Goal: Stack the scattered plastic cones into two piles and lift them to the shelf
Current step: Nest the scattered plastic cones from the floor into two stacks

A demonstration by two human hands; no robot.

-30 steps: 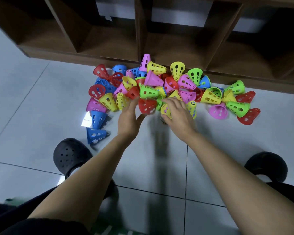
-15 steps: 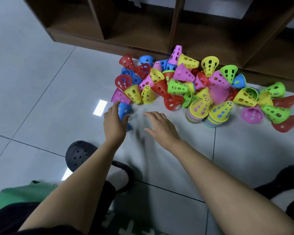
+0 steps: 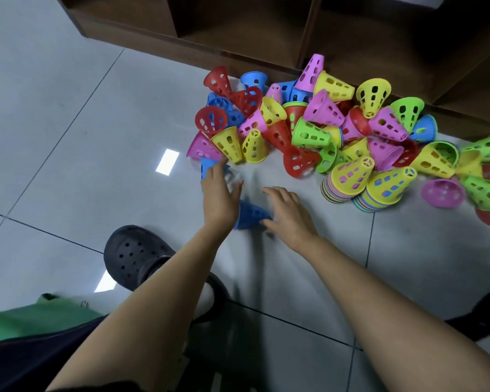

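Both hands had left the middle of the heap and come over to its left edge. The left hand (image 3: 219, 193) was flat and spread, with straight fingers, and it pinched nothing. The right hand (image 3: 290, 213) was spread too, its fingers a little bent, and it held nothing yet. Between them a blue cone (image 3: 251, 215) lay on its side on the floor (image 3: 68, 137), a little apart from the heap of cones (image 3: 309, 128). The left palm was right by its wide end and the right thumb was by its narrow end. The picture was too blurry there to tell if they touched it. Another blue cone (image 3: 207, 168) sat just by the left fingertips. One second before, both hands were down in the middle of the heap and covered what was under them. Half a second before, they had let go and were reaching left, and the two piles (image 3: 365, 185) could be seen, each with a yellow cone on top. The piles stood side by side at the near edge of the heap, well apart from both hands. The head had turned as well, so the heap sat more to the right of the view. This looked like a reach for the next cone to add. Lots of cones were still loose in front of the shelf (image 3: 238, 32), so the stacking seemed far from done, and nothing had gone up to the shelf. A black shoe (image 3: 136, 256) was near the left arm.
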